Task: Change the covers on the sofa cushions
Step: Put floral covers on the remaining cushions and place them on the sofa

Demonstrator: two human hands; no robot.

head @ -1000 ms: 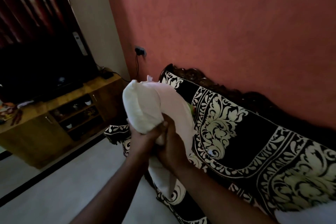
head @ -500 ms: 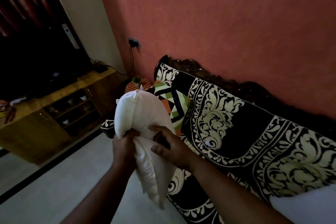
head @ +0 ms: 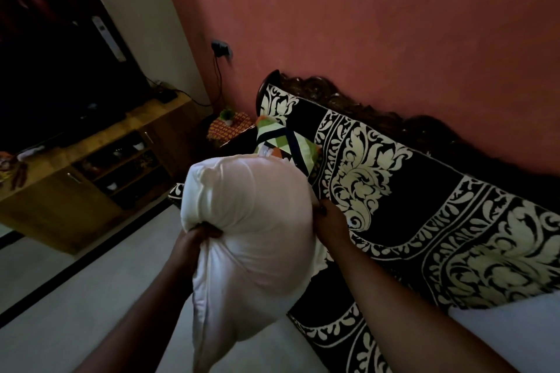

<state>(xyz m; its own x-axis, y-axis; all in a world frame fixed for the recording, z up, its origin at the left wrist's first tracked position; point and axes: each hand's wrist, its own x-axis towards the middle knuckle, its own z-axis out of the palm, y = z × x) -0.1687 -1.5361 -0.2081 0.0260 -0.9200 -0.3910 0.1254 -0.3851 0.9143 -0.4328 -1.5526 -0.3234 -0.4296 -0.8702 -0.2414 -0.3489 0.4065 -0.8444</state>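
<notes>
Nearest the camera, two bare forearms rise from the bottom edge toward a bare white cushion insert [head: 248,239], held up in the air over the pale floor [head: 75,306], just in front of the sofa's seat edge.

Left hand [head: 198,236]: fingers curled into the insert's left side about halfway up, bunching fabric into a pinched fold. Creases fan out from that spot.

Right hand [head: 328,222]: set against the insert's right flank, fingertips dug into the edge. Most of the hand is behind the bulge, so I cannot tell how far the fingers wrap; it reads as a grip, not a flat press.

Long axis of the insert: runs from a narrow tail near the bottom of the frame up and away to a rounded, puffed top. Both hands sit at mid-length, so most of the bulk stands above the grips and the tail hangs below.

Beyond the insert's top, touching or just behind it, lies a patterned cushion [head: 285,147] in green, orange and dark bands, on the sofa [head: 424,206] with its black-and-cream throw. It lies up and to the right of the grips. The right hand is the nearer one to it.

Judgement: the insert is bare, so a fresh cover is the step in hand. No loose cover is visible.

Farther back: wooden TV cabinet [head: 60,191] at left, dark television [head: 60,85] above it, terracotta wall [head: 363,24] behind the sofa.
</notes>
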